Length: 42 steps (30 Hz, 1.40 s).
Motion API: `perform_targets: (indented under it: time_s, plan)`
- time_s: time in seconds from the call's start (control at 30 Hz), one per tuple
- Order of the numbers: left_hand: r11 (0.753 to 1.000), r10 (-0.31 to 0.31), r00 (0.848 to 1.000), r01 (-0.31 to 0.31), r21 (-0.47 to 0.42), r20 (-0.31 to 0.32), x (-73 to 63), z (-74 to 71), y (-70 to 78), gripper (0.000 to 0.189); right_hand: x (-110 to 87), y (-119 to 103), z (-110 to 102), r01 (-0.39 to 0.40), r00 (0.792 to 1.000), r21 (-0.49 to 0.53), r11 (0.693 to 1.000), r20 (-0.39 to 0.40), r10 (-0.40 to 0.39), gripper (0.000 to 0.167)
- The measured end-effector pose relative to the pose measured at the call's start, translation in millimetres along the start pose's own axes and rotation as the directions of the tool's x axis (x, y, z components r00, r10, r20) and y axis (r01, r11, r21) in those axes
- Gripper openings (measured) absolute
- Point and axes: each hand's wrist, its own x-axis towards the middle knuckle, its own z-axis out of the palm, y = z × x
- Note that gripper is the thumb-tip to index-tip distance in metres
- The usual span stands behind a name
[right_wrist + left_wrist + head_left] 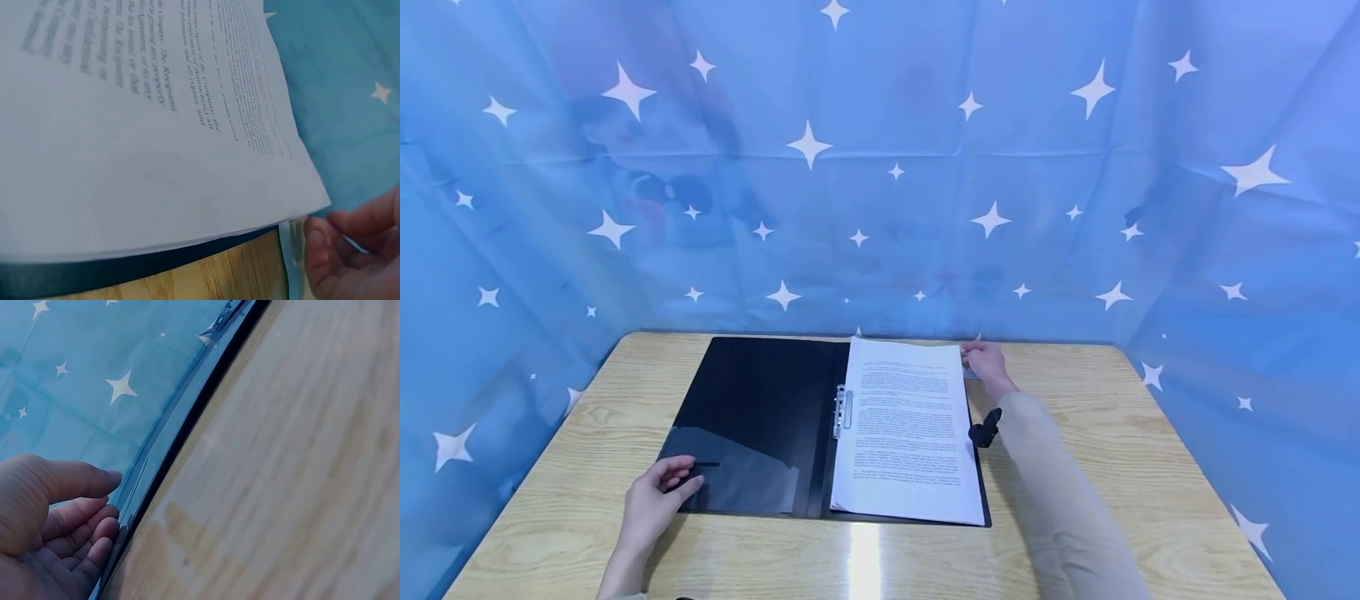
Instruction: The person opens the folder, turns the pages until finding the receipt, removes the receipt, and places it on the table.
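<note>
Head view: black folder (752, 383) lies spread open, mid-frame and slightly left, on a wood-grain desk (572, 425). Stack of printed sheets (904, 433) rests on its right half; metal clip (842, 408) at the stack's left edge. Clear pocket (752, 479) across the lower part of the left cover. Left hand (655, 498) at lower left, fingers over the cover's outer edge near its bottom corner, thumb set apart from the fingers. Right hand (987, 362) right of centre, at the stack's upper right corner, fingers bent in. Beige sleeve (1067, 508) runs from it to the lower right; black device (985, 427) at that wrist. Blue curtain (895, 100) with white stars fills the upper frame.

Left wrist view: hand at lower left, palm side showing, fingers loosely curled. Left grip a little parted, small gap between thumb and fingertips; I see nothing held in it. Fingertips close to a dark edge (187, 425) slanting up the frame, wood grain to its right.

Right wrist view: stack fills the left and centre, top-sheet corner pointing right. Hand at lower right, fingertips just beside that corner, near a pale narrow strip (292, 259). Right grip nearly closed, thumb and finger close together; whether it has hold of anything, I cannot tell
</note>
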Motion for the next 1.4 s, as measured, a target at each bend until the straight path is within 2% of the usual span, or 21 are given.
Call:
perform_targets:
  time_s: [0.03,0.27,0.33,0.47,0.57,0.73,0.93,1.1,1.3,1.4]
  plan:
    - [1.0,-0.002,1.0,0.002,0.003,0.0,-0.1,-0.1,0.2,0.033,3.6,2.6,0.6,0.014,1.0,-0.016,1.0,0.009,-0.014,0.042]
    - [1.0,-0.005,1.0,0.005,0.012,0.004,0.0,0.0,1.3,0.032,-24.8,-20.0,-3.4,-0.006,1.0,0.009,1.0,0.011,0.006,0.041]
    - [1.0,-0.005,1.0,0.005,0.012,0.006,0.2,0.0,1.3,0.032,-24.7,-19.6,-4.1,0.016,1.0,0.006,1.0,0.012,-0.017,0.04]
    - [1.0,-0.006,1.0,0.006,0.01,0.008,0.5,-0.1,1.1,0.033,2.0,0.6,-0.7,0.061,0.998,-0.029,0.998,-0.002,-0.061,0.033]
    - [1.0,-0.005,1.0,0.005,0.011,0.008,0.6,-0.2,1.0,0.033,23.9,16.5,3.4,0.058,0.998,-0.029,0.998,-0.012,-0.059,0.03]
    - [1.0,-0.008,1.0,0.007,0.018,0.016,0.2,-0.6,1.2,0.033,34.9,25.4,6.3,0.06,0.998,-0.018,0.998,-0.016,-0.061,0.029]
    - [0.999,-0.023,0.999,0.023,0.023,0.026,-0.1,-1.5,1.3,0.033,34.4,27.5,5.6,0.108,0.993,-0.043,0.993,-0.032,-0.11,0.029]
    - [0.999,-0.028,0.999,0.028,0.023,0.025,-0.2,-2.1,1.2,0.033,19.0,16.8,2.1,0.155,0.988,-0.089,0.984,-0.004,-0.156,0.035]
    - [0.999,-0.033,0.999,0.032,0.01,0.034,-0.5,-2.0,0.2,0.034,-34.4,-27.0,-5.4,0.171,0.985,-0.05,0.984,0.008,-0.171,0.036]
    - [0.999,-0.033,0.999,0.032,0.008,0.038,-0.6,-2.0,-0.2,0.034,-47.8,-37.4,-6.5,0.175,0.985,-0.027,0.984,0.006,-0.175,0.035]
